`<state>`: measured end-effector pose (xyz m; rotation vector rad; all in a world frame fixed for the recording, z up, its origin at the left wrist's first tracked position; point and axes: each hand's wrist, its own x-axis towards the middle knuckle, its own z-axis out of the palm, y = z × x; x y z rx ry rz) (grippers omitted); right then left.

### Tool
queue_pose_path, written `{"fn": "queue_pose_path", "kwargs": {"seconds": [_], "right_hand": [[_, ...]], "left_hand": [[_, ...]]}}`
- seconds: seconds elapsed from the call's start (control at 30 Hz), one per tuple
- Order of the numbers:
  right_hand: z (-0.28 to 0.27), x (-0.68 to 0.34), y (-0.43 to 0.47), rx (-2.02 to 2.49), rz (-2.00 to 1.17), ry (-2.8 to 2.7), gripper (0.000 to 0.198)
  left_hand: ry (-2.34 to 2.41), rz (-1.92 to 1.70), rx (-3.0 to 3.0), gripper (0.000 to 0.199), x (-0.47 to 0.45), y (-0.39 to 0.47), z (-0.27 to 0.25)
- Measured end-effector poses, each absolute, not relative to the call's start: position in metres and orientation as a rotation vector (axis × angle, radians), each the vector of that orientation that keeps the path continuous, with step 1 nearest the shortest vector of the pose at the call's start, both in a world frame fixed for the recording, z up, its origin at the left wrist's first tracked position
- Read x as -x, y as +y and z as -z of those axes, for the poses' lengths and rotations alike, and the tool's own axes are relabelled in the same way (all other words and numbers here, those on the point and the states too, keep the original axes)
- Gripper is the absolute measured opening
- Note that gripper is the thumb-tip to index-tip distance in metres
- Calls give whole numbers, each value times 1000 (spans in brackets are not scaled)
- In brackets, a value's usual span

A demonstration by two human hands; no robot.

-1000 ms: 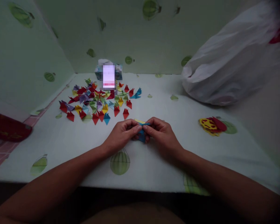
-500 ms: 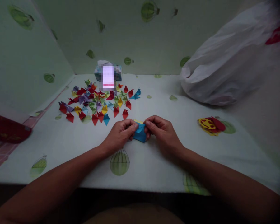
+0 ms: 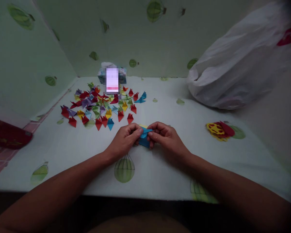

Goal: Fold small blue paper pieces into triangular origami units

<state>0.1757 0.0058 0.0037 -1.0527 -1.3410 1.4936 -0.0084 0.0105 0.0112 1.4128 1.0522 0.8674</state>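
Blue paper (image 3: 144, 138) is sitting pinched between both hands just above the table (image 3: 160, 168), near the front edge and at the middle of the view. The left hand (image 3: 124, 139) is closing its thumb and fingertips on the paper's left side, and the right hand (image 3: 166, 137) is gripping the right side the same way, with one blue tip poking out between them. A sliver of yellow paper (image 3: 143, 126) is peeking out at 12 o'clock from the hands, touching or lying just behind them; which, I cannot tell. At 11 o'clock a pile of folded pieces (image 3: 102, 106) is spreading across the table, with a small box (image 3: 112, 77) behind it. At 3 o'clock a red and yellow stack (image 3: 219, 130) is lying well apart, and a white bag (image 3: 237, 64) is slumping at 1 o'clock. As a judgement: the fingers are covering most of the piece, so a crease could be running crooked unseen; uneven pressure could be tearing or crumpling the thin tip; and a slipping pinch could be letting the fold spring open or dropping the piece.
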Motion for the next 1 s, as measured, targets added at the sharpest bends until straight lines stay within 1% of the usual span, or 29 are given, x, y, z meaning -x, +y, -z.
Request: {"fn": "queue_pose_path", "kwargs": {"seconds": [0.13,0.27,0.4,0.53,0.67,0.8,1.0], "right_hand": [[-4,-176,5,1049,-1498,-1324,14],[-5,-177,5,1069,-1483,-1337,15],[-6,-176,5,1098,-1461,-1361,17],[-4,-175,4,1083,-1481,-1368,19],[-1,-174,4,1002,-1507,-1348,15],[2,-175,7,936,-1515,-1369,18],[2,-176,8,979,-1492,-1421,16]], "left_hand": [[1070,-844,-1528,27,9,11,-11],[990,-864,-1477,21,8,10,-7],[943,-916,-1421,24,6,9,-3],[1014,-910,-1483,17,7,9,-6],[996,-919,-1351,20,8,10,-8],[943,-911,-1146,25,7,10,-7],[943,-879,-1109,25,5,8,-10]]}}
